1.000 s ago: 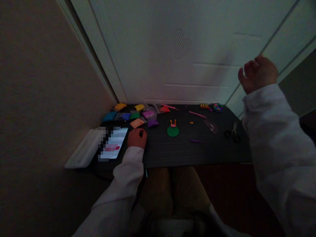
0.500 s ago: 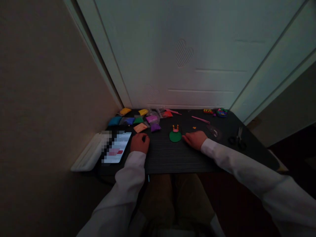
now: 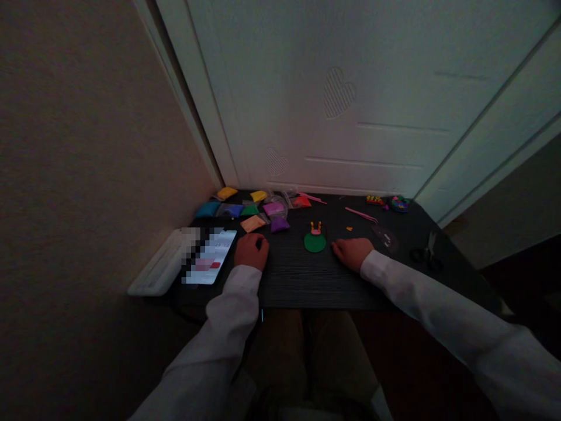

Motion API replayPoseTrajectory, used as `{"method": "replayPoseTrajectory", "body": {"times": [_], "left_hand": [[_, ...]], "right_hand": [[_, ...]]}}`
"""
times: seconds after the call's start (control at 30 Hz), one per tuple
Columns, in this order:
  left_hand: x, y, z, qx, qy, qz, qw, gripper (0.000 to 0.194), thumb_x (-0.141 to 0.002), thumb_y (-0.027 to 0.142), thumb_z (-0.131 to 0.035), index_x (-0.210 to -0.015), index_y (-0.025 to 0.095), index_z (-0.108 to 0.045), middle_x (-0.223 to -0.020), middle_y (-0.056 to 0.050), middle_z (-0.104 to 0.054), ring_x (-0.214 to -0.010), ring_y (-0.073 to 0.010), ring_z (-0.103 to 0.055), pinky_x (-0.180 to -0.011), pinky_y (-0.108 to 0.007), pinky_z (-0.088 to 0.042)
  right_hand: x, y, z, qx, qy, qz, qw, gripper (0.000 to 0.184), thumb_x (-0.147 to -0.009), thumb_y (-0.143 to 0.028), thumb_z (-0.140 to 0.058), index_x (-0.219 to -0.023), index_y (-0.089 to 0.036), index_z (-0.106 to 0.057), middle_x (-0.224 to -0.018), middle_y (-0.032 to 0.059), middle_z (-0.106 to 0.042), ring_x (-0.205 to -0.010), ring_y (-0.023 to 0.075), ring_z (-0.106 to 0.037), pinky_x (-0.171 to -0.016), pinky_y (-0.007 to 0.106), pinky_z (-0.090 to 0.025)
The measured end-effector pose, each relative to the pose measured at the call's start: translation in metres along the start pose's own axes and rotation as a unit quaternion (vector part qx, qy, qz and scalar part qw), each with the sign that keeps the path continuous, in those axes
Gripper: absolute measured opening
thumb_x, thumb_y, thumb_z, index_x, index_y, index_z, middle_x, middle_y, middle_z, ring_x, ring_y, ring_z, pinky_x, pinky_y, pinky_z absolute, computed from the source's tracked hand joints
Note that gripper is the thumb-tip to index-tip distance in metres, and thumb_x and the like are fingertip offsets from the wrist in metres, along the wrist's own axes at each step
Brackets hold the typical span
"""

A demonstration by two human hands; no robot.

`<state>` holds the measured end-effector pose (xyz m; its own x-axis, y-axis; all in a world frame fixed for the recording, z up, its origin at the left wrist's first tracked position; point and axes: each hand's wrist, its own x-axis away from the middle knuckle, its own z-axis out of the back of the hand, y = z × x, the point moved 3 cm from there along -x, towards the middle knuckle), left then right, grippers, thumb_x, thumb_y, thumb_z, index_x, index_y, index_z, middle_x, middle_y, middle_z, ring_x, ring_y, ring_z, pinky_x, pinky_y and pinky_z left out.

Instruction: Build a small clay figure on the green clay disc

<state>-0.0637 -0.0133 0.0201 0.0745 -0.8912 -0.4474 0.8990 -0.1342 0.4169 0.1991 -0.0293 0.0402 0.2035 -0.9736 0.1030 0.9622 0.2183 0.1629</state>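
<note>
A flat green disc [image 3: 315,243] lies on the dark table, with a small pink piece [image 3: 316,232] at its far edge bearing two orange upright stalks. To the disc's right rests my right hand [image 3: 354,253], fingers curled together, a small gap from the edge; its underside is hidden. My left hand [image 3: 251,251] lies loosely closed beside the phone [image 3: 211,257]. A dark patch shows between its thumb and fingers; whether that is an object or the tabletop I cannot tell. A tiny orange bit [image 3: 349,228] is beyond my right hand.
Several bags of coloured clay [image 3: 253,223] crowd the back left. Pink tools [image 3: 362,214], a clear piece [image 3: 385,238] and black scissors [image 3: 427,254] lie to the right. Colourful clay pieces [image 3: 400,203] sit at the back right, before a white door [image 3: 280,111].
My right hand has shifted slightly right, widening the gap to the green disc. The whole view has tilted a little. My left hand stays by the phone.
</note>
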Motion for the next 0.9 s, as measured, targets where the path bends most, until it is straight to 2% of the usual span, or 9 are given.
{"method": "replayPoseTrajectory", "body": {"times": [0.17, 0.37, 0.63, 0.83, 0.9], "left_hand": [[-0.001, 0.000, 0.000, -0.006, -0.003, -0.002, 1.000, 0.021, -0.069, 0.028, -0.041, -0.077, 0.016, -0.056, -0.080, -0.007, -0.057, -0.081, -0.0200, -0.050, -0.075, -0.032, -0.038], [0.001, -0.001, 0.001, 0.017, -0.008, -0.021, 1.000, 0.018, -0.070, 0.027, -0.041, -0.077, 0.018, -0.055, -0.080, -0.006, -0.058, -0.079, -0.0196, -0.051, -0.073, -0.032, -0.040], [0.006, 0.002, 0.007, 0.042, -0.026, -0.014, 0.999, 0.016, -0.071, 0.028, -0.042, -0.078, 0.020, -0.054, -0.084, -0.006, -0.057, -0.085, -0.0187, -0.049, -0.078, -0.033, -0.039], [0.010, 0.005, 0.008, 0.031, -0.050, -0.013, 0.998, 0.016, -0.071, 0.028, -0.044, -0.080, 0.021, -0.054, -0.086, -0.005, -0.056, -0.087, -0.0174, -0.048, -0.079, -0.032, -0.039], [0.011, 0.006, 0.009, 0.027, -0.055, -0.016, 0.998, 0.016, -0.071, 0.029, -0.045, -0.082, 0.021, -0.053, -0.087, -0.005, -0.056, -0.089, -0.0174, -0.048, -0.081, -0.032, -0.039]], "right_hand": [[0.001, -0.002, -0.001, -0.002, -0.006, 0.005, 1.000, 0.055, -0.081, -0.047, -0.009, -0.085, -0.020, -0.056, -0.080, 0.0083, -0.063, -0.074, 0.0208, -0.059, -0.060, 0.032, -0.040], [-0.006, 0.000, 0.003, -0.006, 0.030, 0.020, 0.999, 0.051, -0.082, -0.045, -0.011, -0.077, -0.022, -0.056, -0.070, 0.0054, -0.064, -0.063, 0.0191, -0.060, -0.050, 0.028, -0.039], [0.009, -0.012, -0.012, -0.039, 0.064, 0.137, 0.988, 0.044, -0.082, -0.040, -0.013, -0.070, -0.024, -0.053, -0.061, 0.0027, -0.062, -0.055, 0.0174, -0.057, -0.052, 0.029, -0.035], [-0.011, 0.003, -0.012, -0.072, 0.042, 0.113, 0.990, 0.043, -0.081, -0.043, -0.017, -0.069, -0.025, -0.053, -0.058, 0.0033, -0.061, -0.051, 0.0164, -0.054, -0.049, 0.028, -0.030], [-0.009, 0.002, -0.012, -0.080, 0.047, 0.132, 0.987, 0.040, -0.081, -0.042, -0.019, -0.067, -0.024, -0.053, -0.055, 0.0028, -0.059, -0.050, 0.0152, -0.053, -0.050, 0.028, -0.029]]}}
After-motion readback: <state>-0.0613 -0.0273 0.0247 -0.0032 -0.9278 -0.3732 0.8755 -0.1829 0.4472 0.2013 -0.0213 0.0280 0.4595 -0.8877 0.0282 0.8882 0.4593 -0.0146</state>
